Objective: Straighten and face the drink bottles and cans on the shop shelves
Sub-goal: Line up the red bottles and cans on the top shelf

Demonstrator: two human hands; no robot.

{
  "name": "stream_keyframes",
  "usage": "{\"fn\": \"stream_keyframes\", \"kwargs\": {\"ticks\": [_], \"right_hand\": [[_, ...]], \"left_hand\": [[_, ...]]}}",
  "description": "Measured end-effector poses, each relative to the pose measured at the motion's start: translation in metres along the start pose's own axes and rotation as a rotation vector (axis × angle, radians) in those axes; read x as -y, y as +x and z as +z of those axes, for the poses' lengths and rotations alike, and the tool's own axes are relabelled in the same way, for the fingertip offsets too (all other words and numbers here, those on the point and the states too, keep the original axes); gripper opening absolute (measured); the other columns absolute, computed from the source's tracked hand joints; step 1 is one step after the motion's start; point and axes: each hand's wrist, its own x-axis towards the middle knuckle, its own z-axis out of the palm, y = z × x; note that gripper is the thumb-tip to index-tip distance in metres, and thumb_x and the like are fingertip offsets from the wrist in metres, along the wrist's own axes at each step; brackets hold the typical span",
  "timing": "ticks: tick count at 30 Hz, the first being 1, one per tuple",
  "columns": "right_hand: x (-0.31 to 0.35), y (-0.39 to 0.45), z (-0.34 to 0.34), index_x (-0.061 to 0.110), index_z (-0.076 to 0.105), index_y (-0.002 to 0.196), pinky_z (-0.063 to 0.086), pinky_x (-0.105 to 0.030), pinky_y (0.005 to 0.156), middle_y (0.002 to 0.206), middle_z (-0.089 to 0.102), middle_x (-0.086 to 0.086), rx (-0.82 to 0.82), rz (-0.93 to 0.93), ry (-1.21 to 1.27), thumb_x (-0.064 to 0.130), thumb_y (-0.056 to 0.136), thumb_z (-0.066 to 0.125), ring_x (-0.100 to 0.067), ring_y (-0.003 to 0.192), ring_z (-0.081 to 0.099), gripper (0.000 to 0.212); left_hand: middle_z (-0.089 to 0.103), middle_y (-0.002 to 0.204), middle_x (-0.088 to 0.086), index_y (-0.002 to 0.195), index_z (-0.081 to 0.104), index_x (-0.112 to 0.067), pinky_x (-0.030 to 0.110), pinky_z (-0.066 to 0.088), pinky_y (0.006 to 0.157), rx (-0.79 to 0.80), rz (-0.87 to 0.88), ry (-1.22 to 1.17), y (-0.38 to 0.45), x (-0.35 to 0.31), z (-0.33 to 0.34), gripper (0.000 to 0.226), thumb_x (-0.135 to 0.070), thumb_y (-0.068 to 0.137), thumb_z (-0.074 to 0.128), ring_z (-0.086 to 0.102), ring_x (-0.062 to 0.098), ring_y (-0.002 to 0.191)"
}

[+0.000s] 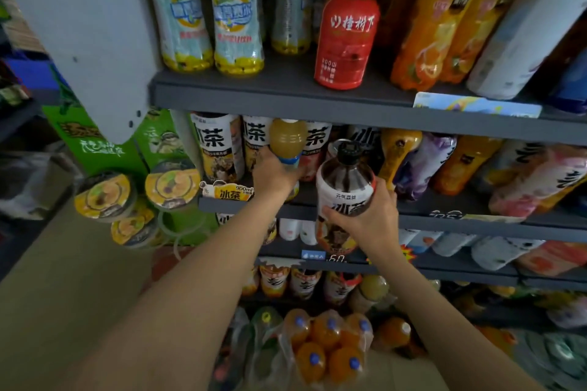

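- Dark tea shows through the clear upper part of the iced tea bottle (344, 197) that the right hand (370, 216) grips, fingers curled round its white label from the right and the thumb across the front; the bottle is upright with its black cap up, held in front of the second shelf (476, 219) and not standing on it.
- Left hand (274, 174) is wrapped round the lower part of a yellow juice bottle (287, 144), fingers curled behind it; the bottle is upright at the front of that same shelf, just left of the held tea bottle and apart from it.
- Behind the juice bottle stands a row of white-labelled iced tea bottles (222, 149) with large black characters, facing out.
- To the right on that shelf, an amber bottle (398, 152) and several floral-labelled bottles (536, 181) lean and lie tilted against each other.
- On the top shelf (286, 98), two pale blue-labelled bottles (209, 13) stand at the left, a red bottle with a white cap (347, 25) near the middle, and orange drink bottles (444, 16) lean to its right.
- Lower down, more bottles fill the shelves, and a shrink-wrapped pack of orange drinks (327, 346) sits near the floor.
- Left of the shelving, stacked instant noodle cups (136, 197) rest against a green display stand (104, 143).
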Motion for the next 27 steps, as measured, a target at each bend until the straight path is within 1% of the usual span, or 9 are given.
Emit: {"fn": "stream_keyframes", "kwargs": {"ticks": [2, 6, 8, 12, 16, 20, 22, 24, 27], "right_hand": [[-0.004, 0.008, -0.005, 0.014, 0.045, 0.125, 0.035, -0.024, 0.088, 0.108, 0.045, 0.010, 0.026, -0.007, 0.012, 0.030, 0.059, 0.087, -0.014, 0.112, 0.043, 0.080], [-0.005, 0.014, -0.010, 0.016, 0.044, 0.128, 0.041, -0.024, 0.088, 0.114, 0.056, 0.005, 0.047, 0.019, 0.100, 0.025, 0.060, 0.088, -0.009, 0.107, 0.049, 0.081], [-0.003, 0.017, -0.012, 0.014, 0.043, 0.129, 0.042, -0.023, 0.088, 0.116, 0.057, 0.003, 0.051, 0.029, 0.125, 0.025, 0.059, 0.088, -0.011, 0.108, 0.051, 0.084], [0.007, 0.016, -0.015, 0.013, 0.040, 0.132, 0.039, -0.017, 0.086, 0.116, 0.056, 0.005, 0.059, 0.007, 0.141, 0.024, 0.059, 0.089, -0.004, 0.104, 0.048, 0.088], [0.014, 0.011, -0.007, 0.014, 0.040, 0.133, 0.034, -0.005, 0.080, 0.112, 0.052, 0.011, 0.022, -0.040, 0.148, 0.025, 0.058, 0.088, 0.001, 0.104, 0.044, 0.090], [0.018, 0.014, 0.009, 0.017, 0.038, 0.134, 0.041, -0.019, 0.088, 0.115, 0.054, 0.009, 0.043, -0.035, 0.176, 0.028, 0.060, 0.087, -0.004, 0.107, 0.048, 0.089], [0.022, 0.018, 0.021, 0.017, 0.039, 0.132, 0.040, -0.019, 0.087, 0.112, 0.053, 0.011, 0.050, -0.034, 0.157, 0.027, 0.060, 0.087, -0.006, 0.107, 0.049, 0.087], [0.027, 0.025, 0.033, 0.016, 0.042, 0.132, 0.041, -0.021, 0.089, 0.117, 0.057, 0.006, 0.043, -0.036, 0.159, 0.026, 0.060, 0.088, -0.011, 0.112, 0.051, 0.086], [0.031, 0.033, 0.045, 0.014, 0.043, 0.130, 0.041, -0.020, 0.089, 0.121, 0.060, -0.001, 0.050, -0.059, 0.163, 0.025, 0.059, 0.088, -0.014, 0.113, 0.053, 0.085]], "left_hand": [[0.051, 0.129, 0.013, 0.129, 0.036, -0.007, 0.039, 0.045, 0.093, -0.071, -0.041, 0.005, 0.007, -0.005, 0.010, 0.072, -0.031, 0.074, 0.077, 0.052, 0.033, 0.117], [0.057, 0.128, 0.010, 0.133, 0.041, -0.013, 0.032, 0.042, 0.084, -0.146, -0.036, 0.039, 0.003, -0.007, 0.006, 0.065, -0.030, 0.078, 0.073, 0.053, 0.030, 0.116], [0.059, 0.124, 0.007, 0.131, 0.045, -0.014, 0.029, 0.042, 0.083, -0.144, 0.003, -0.010, -0.002, -0.003, -0.001, 0.064, -0.026, 0.076, 0.076, 0.055, 0.027, 0.114], [0.059, 0.106, -0.001, 0.122, 0.053, -0.011, 0.023, 0.041, 0.080, -0.130, 0.062, -0.179, -0.025, 0.009, -0.022, 0.059, -0.019, 0.071, 0.081, 0.054, 0.014, 0.099], [0.060, 0.115, 0.003, 0.123, 0.053, -0.007, 0.024, 0.041, 0.087, -0.098, 0.079, -0.263, -0.044, 0.023, -0.036, 0.061, -0.013, 0.070, 0.080, 0.055, 0.016, 0.104], [0.058, 0.103, -0.006, 0.115, 0.055, -0.010, 0.017, 0.041, 0.083, -0.124, 0.142, -0.241, -0.054, 0.025, -0.051, 0.051, -0.012, 0.070, 0.080, 0.052, 0.008, 0.100], [0.060, 0.100, -0.009, 0.111, 0.056, -0.013, 0.013, 0.043, 0.080, -0.124, 0.178, -0.171, -0.058, 0.029, -0.061, 0.050, -0.014, 0.068, 0.081, 0.054, 0.009, 0.099], [0.062, 0.105, -0.004, 0.117, 0.057, -0.008, 0.018, 0.042, 0.083, -0.142, 0.203, -0.076, -0.062, 0.035, -0.071, 0.058, -0.019, 0.067, 0.083, 0.055, 0.012, 0.102], [0.057, 0.103, -0.004, 0.120, 0.055, -0.007, 0.020, 0.039, 0.080, -0.165, 0.199, -0.008, -0.068, 0.040, -0.082, 0.063, -0.019, 0.066, 0.083, 0.050, 0.008, 0.098]]}}
